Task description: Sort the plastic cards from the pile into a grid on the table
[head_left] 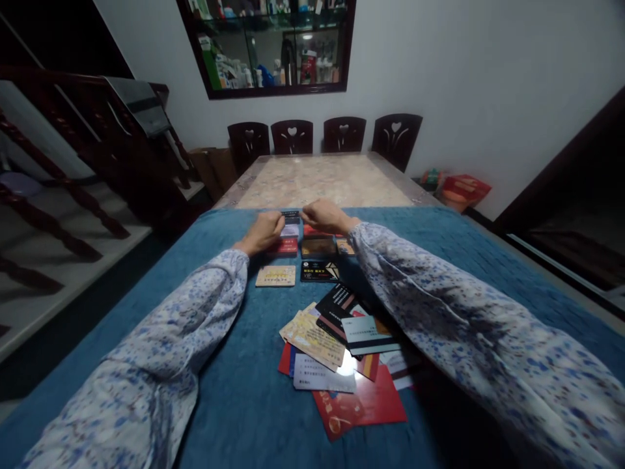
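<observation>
My left hand (pixel 266 231) is closed, its curled fingers at the left side of a black card (pixel 291 217) on the blue cloth. My right hand (pixel 323 215) is also closed, just right of that card; its fingertips are largely hidden. Below my hands lie a whitish card (pixel 291 230), a red card (pixel 287 246), a brown card (pixel 318 247) and an orange-yellow card (pixel 345 247), partly in rows. Nearer are a cream card (pixel 276 276) and a black VIP card (pixel 319 271). My right hand partly covers another red card (pixel 312 231).
A loose pile of cards, with a silver-grey card (pixel 370 335) on top and a red envelope (pixel 383 398) beneath, lies near me. The blue cloth (pixel 234 391) covers the table's near part. Dark chairs (pixel 291 138) stand along the far end.
</observation>
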The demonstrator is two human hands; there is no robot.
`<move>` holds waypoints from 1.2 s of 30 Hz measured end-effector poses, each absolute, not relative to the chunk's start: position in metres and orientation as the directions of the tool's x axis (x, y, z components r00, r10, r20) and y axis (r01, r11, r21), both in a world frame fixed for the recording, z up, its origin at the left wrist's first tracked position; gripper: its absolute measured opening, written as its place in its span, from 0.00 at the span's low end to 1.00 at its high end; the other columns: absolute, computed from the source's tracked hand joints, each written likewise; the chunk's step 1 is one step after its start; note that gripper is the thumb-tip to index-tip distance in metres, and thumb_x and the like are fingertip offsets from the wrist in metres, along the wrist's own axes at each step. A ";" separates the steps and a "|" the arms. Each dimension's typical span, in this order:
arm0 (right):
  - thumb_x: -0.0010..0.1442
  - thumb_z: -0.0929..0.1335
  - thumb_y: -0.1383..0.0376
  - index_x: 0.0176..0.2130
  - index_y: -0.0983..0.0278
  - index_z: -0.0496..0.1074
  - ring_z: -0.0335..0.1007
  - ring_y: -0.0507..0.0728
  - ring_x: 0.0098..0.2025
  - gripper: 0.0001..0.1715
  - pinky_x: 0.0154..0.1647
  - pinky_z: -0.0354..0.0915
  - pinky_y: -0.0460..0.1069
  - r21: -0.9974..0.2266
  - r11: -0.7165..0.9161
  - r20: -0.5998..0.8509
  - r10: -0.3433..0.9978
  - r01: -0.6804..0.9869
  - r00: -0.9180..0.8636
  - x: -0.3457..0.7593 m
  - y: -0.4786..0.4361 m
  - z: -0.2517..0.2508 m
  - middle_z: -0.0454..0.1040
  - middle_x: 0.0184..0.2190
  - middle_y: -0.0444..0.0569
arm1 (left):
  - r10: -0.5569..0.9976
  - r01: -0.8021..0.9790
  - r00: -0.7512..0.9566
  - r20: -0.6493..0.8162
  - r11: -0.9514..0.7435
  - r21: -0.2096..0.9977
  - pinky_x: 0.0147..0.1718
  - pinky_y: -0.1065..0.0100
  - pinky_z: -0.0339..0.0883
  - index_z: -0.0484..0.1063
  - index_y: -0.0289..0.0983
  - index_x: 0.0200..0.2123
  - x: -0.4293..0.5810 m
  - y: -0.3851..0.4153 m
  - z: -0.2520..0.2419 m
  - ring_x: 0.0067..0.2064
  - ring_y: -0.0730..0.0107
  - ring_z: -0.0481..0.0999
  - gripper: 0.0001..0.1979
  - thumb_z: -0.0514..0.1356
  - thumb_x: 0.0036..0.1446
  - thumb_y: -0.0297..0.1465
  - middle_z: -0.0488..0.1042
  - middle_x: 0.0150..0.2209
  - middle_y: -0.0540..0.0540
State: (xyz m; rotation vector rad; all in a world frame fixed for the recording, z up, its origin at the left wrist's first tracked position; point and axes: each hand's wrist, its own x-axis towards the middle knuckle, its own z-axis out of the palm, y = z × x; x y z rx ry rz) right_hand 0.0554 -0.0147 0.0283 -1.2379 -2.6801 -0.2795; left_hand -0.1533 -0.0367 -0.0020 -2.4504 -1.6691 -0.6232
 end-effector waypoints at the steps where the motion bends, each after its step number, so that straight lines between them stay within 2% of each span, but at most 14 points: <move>1: 0.73 0.57 0.60 0.44 0.68 0.81 0.76 0.60 0.43 0.26 0.39 0.56 0.50 0.100 0.639 0.235 0.730 0.763 -0.642 0.057 -0.020 0.028 0.82 0.43 0.61 | 0.864 0.910 0.309 0.397 -0.391 0.141 0.43 0.66 0.66 0.74 0.36 0.33 -0.151 -0.041 -0.003 0.37 0.64 0.75 0.15 0.49 0.69 0.30 0.78 0.34 0.41; 11: 0.75 0.56 0.61 0.37 0.69 0.81 0.75 0.57 0.35 0.30 0.35 0.52 0.50 0.106 0.668 0.283 0.689 0.736 -0.667 0.076 -0.062 0.019 0.83 0.36 0.60 | 0.823 0.862 0.382 0.421 -0.481 0.158 0.33 0.66 0.60 0.66 0.38 0.24 -0.135 -0.089 -0.011 0.29 0.67 0.69 0.16 0.51 0.66 0.29 0.74 0.27 0.44; 16: 0.76 0.55 0.60 0.35 0.68 0.79 0.73 0.57 0.33 0.31 0.34 0.50 0.51 0.089 0.661 0.307 0.694 0.745 -0.652 0.090 -0.082 0.018 0.82 0.34 0.59 | 0.794 0.820 0.409 0.449 -0.536 0.202 0.31 0.66 0.58 0.63 0.38 0.23 -0.123 -0.110 -0.016 0.27 0.69 0.66 0.17 0.50 0.67 0.31 0.70 0.25 0.47; 20: 0.76 0.54 0.58 0.35 0.67 0.77 0.72 0.56 0.32 0.31 0.34 0.48 0.50 0.049 0.658 0.314 0.704 0.751 -0.637 0.107 -0.095 0.016 0.80 0.32 0.57 | 0.758 0.798 0.440 0.481 -0.576 0.179 0.31 0.66 0.57 0.62 0.39 0.23 -0.111 -0.128 -0.019 0.26 0.70 0.65 0.18 0.50 0.68 0.30 0.68 0.24 0.48; 24: 0.76 0.53 0.58 0.36 0.66 0.77 0.70 0.55 0.30 0.31 0.32 0.46 0.50 0.059 0.627 0.335 0.721 0.777 -0.607 0.126 -0.110 0.010 0.80 0.31 0.55 | 0.697 0.750 0.491 0.523 -0.643 0.152 0.32 0.67 0.58 0.64 0.38 0.25 -0.097 -0.144 -0.021 0.27 0.70 0.66 0.17 0.50 0.69 0.29 0.69 0.25 0.48; 31: 0.75 0.55 0.56 0.38 0.64 0.76 0.69 0.55 0.30 0.28 0.30 0.42 0.51 0.095 0.578 0.344 0.745 0.810 -0.572 0.163 -0.142 0.004 0.81 0.32 0.55 | 0.618 0.686 0.544 0.567 -0.717 0.123 0.32 0.67 0.60 0.63 0.39 0.26 -0.067 -0.162 -0.023 0.29 0.69 0.67 0.16 0.51 0.70 0.29 0.68 0.27 0.48; 36: 0.73 0.57 0.60 0.41 0.63 0.75 0.71 0.55 0.31 0.21 0.29 0.45 0.49 0.092 0.582 0.338 0.745 0.808 -0.575 0.193 -0.164 -0.001 0.82 0.34 0.53 | 0.593 0.667 0.577 0.562 -0.739 0.095 0.34 0.67 0.63 0.64 0.39 0.27 -0.045 -0.177 -0.023 0.31 0.68 0.68 0.16 0.51 0.70 0.28 0.68 0.28 0.47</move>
